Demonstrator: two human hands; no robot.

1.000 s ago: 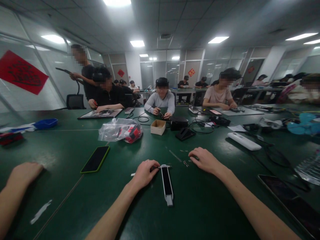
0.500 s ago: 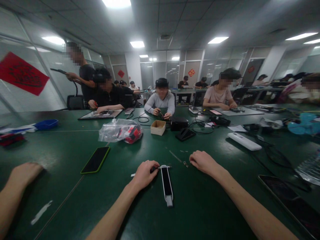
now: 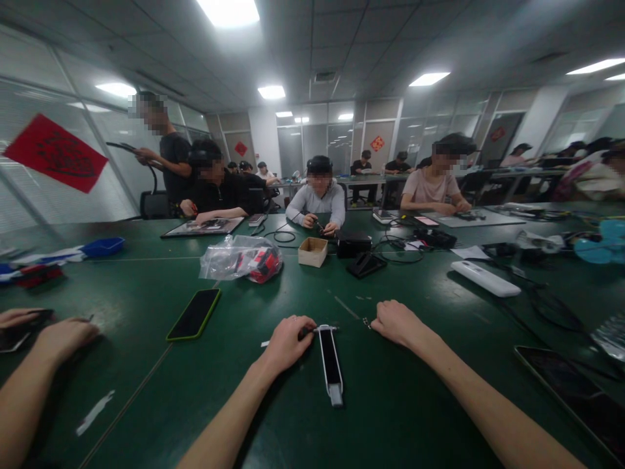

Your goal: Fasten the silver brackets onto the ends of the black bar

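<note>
My left hand [image 3: 291,344] is closed around a slim tool with a dark grip [image 3: 305,333], its kind hard to make out. A pale end of it seems to stick out left of the hand. Right beside these fingers, a long narrow device [image 3: 331,361] with a white frame and a black face lies on the green table [image 3: 390,404]. A light grey block forms its near end. My right hand [image 3: 399,324] rests on the table with its fingers curled together. Its fingertips are at some tiny shiny metal parts [image 3: 366,322]; whether it pinches one cannot be seen.
A green-edged phone [image 3: 194,314] lies to the left, near a co-worker's hands [image 3: 66,339]. Beyond are a clear bag with red items [image 3: 244,258], a small open box [image 3: 312,252] and a black stand [image 3: 366,264]. Rightward lie a white device [image 3: 485,279] and a dark tablet [image 3: 571,397].
The view has shifted slightly, moving everything a little right. My right fingertips are slightly closer to the tiny metal parts. More of the co-worker's hands and a dark object shows at left.
</note>
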